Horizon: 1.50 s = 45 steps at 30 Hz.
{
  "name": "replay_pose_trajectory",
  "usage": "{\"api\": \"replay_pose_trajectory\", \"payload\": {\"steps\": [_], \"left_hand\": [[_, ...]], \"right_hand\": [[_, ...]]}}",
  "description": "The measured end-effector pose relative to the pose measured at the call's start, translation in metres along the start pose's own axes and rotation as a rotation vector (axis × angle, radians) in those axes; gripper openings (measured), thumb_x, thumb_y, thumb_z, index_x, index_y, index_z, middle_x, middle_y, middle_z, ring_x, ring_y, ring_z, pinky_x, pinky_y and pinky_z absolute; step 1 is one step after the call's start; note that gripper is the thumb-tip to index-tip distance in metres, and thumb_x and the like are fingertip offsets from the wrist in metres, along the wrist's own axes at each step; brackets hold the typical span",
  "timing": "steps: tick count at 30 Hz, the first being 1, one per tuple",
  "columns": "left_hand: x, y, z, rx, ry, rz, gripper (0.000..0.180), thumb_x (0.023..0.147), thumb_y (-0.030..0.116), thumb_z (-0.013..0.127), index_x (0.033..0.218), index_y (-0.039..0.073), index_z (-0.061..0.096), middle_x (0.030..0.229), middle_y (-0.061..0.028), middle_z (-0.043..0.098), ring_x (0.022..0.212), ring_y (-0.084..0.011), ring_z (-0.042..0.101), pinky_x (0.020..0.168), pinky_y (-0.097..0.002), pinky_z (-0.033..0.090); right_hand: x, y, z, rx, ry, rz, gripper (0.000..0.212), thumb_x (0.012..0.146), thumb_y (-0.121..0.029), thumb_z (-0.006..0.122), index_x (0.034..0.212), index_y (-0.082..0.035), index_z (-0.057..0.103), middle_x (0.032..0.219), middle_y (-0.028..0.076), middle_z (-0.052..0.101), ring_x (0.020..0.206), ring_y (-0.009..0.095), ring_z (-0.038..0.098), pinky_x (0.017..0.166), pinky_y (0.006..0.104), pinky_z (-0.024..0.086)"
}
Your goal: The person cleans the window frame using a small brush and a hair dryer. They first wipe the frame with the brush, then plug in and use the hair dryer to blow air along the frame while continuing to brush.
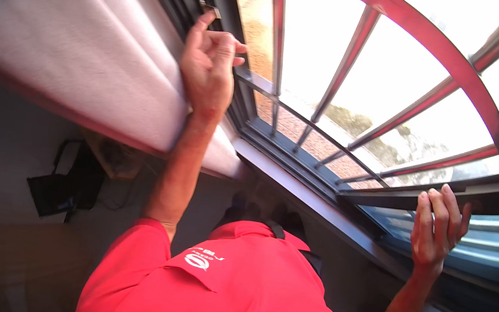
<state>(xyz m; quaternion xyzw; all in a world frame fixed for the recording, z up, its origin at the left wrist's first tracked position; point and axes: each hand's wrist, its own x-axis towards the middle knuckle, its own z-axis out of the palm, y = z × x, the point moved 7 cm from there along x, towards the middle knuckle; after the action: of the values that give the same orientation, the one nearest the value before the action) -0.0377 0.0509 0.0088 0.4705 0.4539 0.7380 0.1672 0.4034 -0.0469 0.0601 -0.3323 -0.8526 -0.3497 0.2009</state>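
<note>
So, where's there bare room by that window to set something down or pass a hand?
The pale sill strip looks bare between curtain and window sash. Gaps between red bars might pass a hand. Crowded: left hand at the metal catch; right hand at the sash.

Blown-out daylight behind red-tinted metal window bars (347,60), deep shadow at lower left, bent fisheye edges, black rim

Can't identify small metal piece (211,9) by index fingertip of left hand (208,74); too small. Can't tell firm grip from light touch at right hand (437,228). Lose red grille (414,23) past upper edge, black object (65,185) to shadow.
</note>
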Motion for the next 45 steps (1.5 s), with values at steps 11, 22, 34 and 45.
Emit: {"api": "replay_pose_trajectory", "payload": {"steps": [11,22,34,45], "left_hand": [[-0.014,-0.002,0.000,0.146,0.007,-0.003,0.053,0.112,0.007,0.060,0.161,-0.004,0.044,0.126,-0.0166,0.075,0.104,-0.0223,0.077,0.082,-0.0294,0.065],[-0.011,-0.015,-0.009,-0.017,-0.061,-0.087,0.053,0.114,0.012,0.057,0.162,-0.002,0.041,0.133,-0.0196,0.069,0.108,-0.0237,0.074,0.086,-0.0303,0.065],[0.002,-0.046,-0.019,-0.820,-0.126,-0.264,0.028,0.116,0.011,0.049,0.137,-0.006,0.055,0.117,-0.0128,0.060,0.106,-0.0229,0.060,0.096,-0.0344,0.056],[0.014,-0.060,-0.009,-1.091,-0.068,-0.327,0.005,0.114,0.001,0.048,0.114,-0.001,0.052,0.091,-0.0058,0.052,0.083,-0.0166,0.053,0.078,-0.0294,0.050]], "right_hand": [[-0.044,0.001,0.009,0.144,0.396,0.747,0.040,0.076,-0.011,0.101,0.089,-0.008,0.064,0.104,0.008,0.061,0.097,0.022,0.062,0.079,0.0330,0.051],[-0.066,0.020,0.017,0.219,0.404,0.998,0.045,0.075,-0.015,0.102,0.099,-0.009,0.064,0.113,0.004,0.058,0.101,0.016,0.059,0.072,0.0286,0.056],[-0.112,0.047,0.013,0.311,0.448,1.171,0.040,0.081,-0.012,0.097,0.109,-0.008,0.068,0.124,0.003,0.057,0.106,0.014,0.065,0.078,0.0295,0.061],[-0.149,0.058,-0.002,0.253,0.354,1.321,0.047,0.083,-0.019,0.097,0.114,-0.006,0.063,0.114,0.003,0.060,0.102,0.015,0.065,0.077,0.0311,0.062]]}}
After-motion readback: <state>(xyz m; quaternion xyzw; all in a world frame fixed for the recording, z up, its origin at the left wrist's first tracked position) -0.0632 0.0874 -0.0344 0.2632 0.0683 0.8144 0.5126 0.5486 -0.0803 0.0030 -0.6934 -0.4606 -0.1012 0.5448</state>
